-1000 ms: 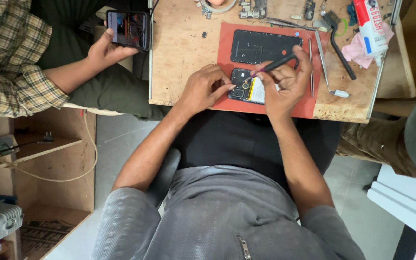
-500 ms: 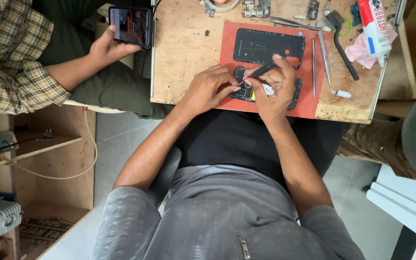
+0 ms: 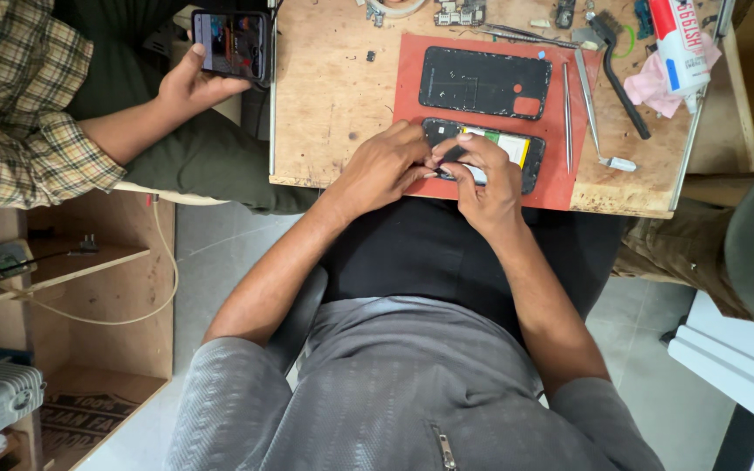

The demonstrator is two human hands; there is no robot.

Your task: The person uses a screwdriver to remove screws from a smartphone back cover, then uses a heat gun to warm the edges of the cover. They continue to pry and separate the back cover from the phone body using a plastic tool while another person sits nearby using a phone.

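From the head view, you sat at a wooden desk [image 3: 333, 96] with a red mat [image 3: 560, 187] laid on it. An opened phone [image 3: 517, 150] lay on the near part of the mat, its pale battery showing at the right end. Both of your hands met over the phone's left end. Your left hand [image 3: 377, 170] rested on the mat and the phone, its fingers curled down onto the phone's edge; its grip was closed on the phone. Your right hand [image 3: 486, 179] covered the phone's middle, thumb and forefinger pinched together on something small and dark at the phone's surface; what that was could not be told.

Beyond the phone, on the far part of the mat, lay a black back cover [image 3: 482, 83], inner side up. Just right of it, tweezers [image 3: 566, 113] lay lengthwise on the mat. Farther right on the bare desk were a black brush [image 3: 621, 83], a pink cloth [image 3: 652, 83] and a white tube [image 3: 681, 39] lying over that cloth.

At the left, beside the desk, another person's hand [image 3: 189, 83] in a checked sleeve [image 3: 19, 113] held a second phone [image 3: 230, 44] with a lit screen.
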